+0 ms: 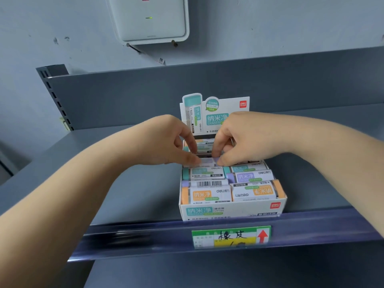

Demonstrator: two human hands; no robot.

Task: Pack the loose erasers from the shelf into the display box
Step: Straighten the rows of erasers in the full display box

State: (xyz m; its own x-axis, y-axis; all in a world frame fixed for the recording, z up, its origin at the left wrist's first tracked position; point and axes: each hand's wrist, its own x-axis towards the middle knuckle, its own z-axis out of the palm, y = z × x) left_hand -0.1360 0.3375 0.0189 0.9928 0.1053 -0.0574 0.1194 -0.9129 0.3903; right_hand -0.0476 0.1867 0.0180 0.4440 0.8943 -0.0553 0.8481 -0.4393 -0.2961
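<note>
The fingers (188, 157) of the left hand (166, 140) and those of the right hand (221, 161) are curled and pinch the two ends of one purple eraser (208, 162), left thumb and forefinger on its left end, right thumb and fingers on its right end. The eraser lies crosswise above the middle of the display box, held level with the tops of the packed ones.

The grey shelf (133, 183) carries everything; its back panel rises behind, and a slotted upright (55, 96) stands at the left rear corner. On the wall above hangs a white device (149, 19) with a small green light. Along the shelf's front edge runs a clear price rail (145, 235), and in it sits a green, white and yellow price label (230, 236) with a red arrow pointing up.

The display box (228, 210) stands on the shelf just behind the rail, right of centre. Its printed header card (214, 113) stands upright at the back, partly hidden by the right hand. Inside, erasers lie flat in two columns: two orange erasers (205, 196) in the front row, a purple one (247, 176) and one showing a barcode (208, 183) behind them, then teal erasers (204, 172). Further erasers at the back of the box are mostly hidden under the hands.
</note>
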